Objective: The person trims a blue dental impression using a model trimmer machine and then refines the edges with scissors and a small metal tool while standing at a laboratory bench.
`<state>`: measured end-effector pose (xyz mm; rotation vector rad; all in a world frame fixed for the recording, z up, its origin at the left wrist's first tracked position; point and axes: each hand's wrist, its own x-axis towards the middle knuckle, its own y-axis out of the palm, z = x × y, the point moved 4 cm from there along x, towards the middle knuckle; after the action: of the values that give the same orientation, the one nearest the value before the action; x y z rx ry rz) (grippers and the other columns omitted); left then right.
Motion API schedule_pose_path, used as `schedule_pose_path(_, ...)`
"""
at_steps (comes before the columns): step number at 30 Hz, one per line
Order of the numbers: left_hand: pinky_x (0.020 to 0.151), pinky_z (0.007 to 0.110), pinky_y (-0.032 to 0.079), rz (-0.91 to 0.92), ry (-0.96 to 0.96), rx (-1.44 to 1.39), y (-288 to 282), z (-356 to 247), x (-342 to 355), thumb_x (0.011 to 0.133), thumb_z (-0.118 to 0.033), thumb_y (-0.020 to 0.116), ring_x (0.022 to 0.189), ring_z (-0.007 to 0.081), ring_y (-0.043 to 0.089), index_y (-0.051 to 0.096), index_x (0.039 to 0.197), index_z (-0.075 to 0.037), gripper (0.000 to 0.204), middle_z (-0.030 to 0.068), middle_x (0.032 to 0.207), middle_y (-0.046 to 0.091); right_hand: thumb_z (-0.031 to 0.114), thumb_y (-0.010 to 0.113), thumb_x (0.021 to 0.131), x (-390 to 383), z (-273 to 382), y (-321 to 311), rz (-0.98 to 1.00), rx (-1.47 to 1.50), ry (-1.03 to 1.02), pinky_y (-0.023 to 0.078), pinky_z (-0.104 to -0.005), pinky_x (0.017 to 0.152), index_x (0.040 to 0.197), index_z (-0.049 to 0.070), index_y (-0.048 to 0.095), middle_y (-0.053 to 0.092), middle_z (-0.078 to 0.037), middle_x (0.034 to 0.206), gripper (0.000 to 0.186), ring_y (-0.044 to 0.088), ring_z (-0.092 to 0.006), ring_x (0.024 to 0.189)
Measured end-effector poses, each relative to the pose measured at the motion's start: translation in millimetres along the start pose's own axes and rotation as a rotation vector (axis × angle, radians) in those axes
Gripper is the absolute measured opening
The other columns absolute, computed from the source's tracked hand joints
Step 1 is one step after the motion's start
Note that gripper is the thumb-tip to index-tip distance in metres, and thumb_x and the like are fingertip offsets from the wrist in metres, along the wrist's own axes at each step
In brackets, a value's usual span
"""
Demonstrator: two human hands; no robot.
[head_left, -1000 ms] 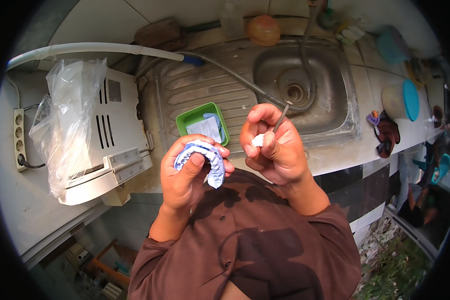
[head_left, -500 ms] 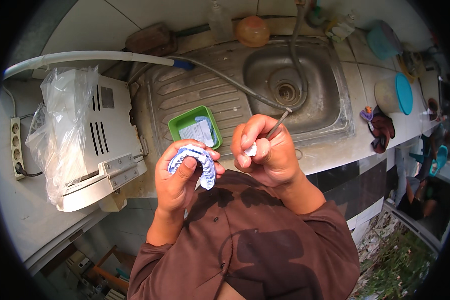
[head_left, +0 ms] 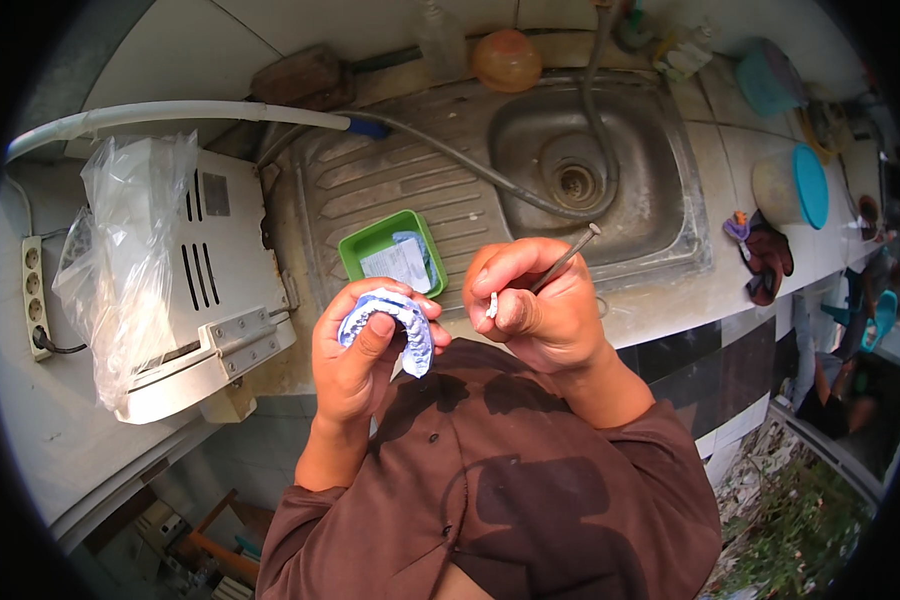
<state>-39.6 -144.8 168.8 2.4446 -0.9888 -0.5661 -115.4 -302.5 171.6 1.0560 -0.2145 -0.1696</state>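
My left hand (head_left: 355,350) grips a pale blue, horseshoe-shaped dental cast (head_left: 390,318), thumb pressed on its top. My right hand (head_left: 535,305) holds a thin metal tool (head_left: 567,257) that points up and to the right, with a small white piece (head_left: 491,305) pinched at the fingertips. Both hands are held close together in front of my chest, above the front edge of a steel sink counter (head_left: 390,180). A green tray (head_left: 385,250) with a white packet inside lies on the drainboard just beyond the hands.
A white machine (head_left: 205,290) with a clear plastic bag (head_left: 125,260) over it stands at left, beside a power strip (head_left: 35,295). A hose (head_left: 450,155) runs into the sink basin (head_left: 580,170). An orange bowl (head_left: 507,58) and teal-lidded tubs (head_left: 790,185) sit around the sink.
Both hands stay close together with the same grips; the cast is turned slightly in the left hand. The view has shifted a little.
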Motion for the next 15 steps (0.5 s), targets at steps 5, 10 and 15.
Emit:
schedule_pose_path(5,0.079,0.043,0.061,0.067,0.041,-0.028,1.2,1.3,-1.2,0.094,-0.021,0.067,0.092,0.0349,0.07,0.054,0.118,0.003,0.036,0.0258,0.108,0.065,0.007,0.073,0.089,-3.1,4.7,-3.2,-0.037,-0.125,-0.041,0.057,-0.0289,0.073,0.109,-0.007,0.064,0.069,-0.016,0.093,0.026,0.07,-0.0202,0.083)
schedule_pose_path(10,0.074,0.043,0.061,0.054,0.071,0.028,2.0,0.6,-2.2,0.095,-0.024,0.065,0.086,0.0339,0.071,0.05,0.119,0.001,0.038,0.0243,0.104,0.064,0.002,0.073,0.087,-5.2,4.2,-13.4,-0.041,-0.217,-0.038,0.056,-0.029,0.079,0.104,-0.005,0.065,0.068,-0.012,0.098,0.02,0.069,-0.017,0.089)
schedule_pose_path(15,0.074,0.041,0.061,0.039,0.022,-0.011,-4.4,0.5,-3.7,0.097,-0.025,0.062,0.084,0.0335,0.071,0.049,0.119,0.002,0.037,0.0241,0.103,0.064,0.003,0.073,0.087,3.3,2.0,-18.9,-0.082,-0.3,-0.033,0.055,-0.027,0.079,0.104,-0.004,0.064,0.068,-0.011,0.098,0.021,0.068,-0.0159,0.09)
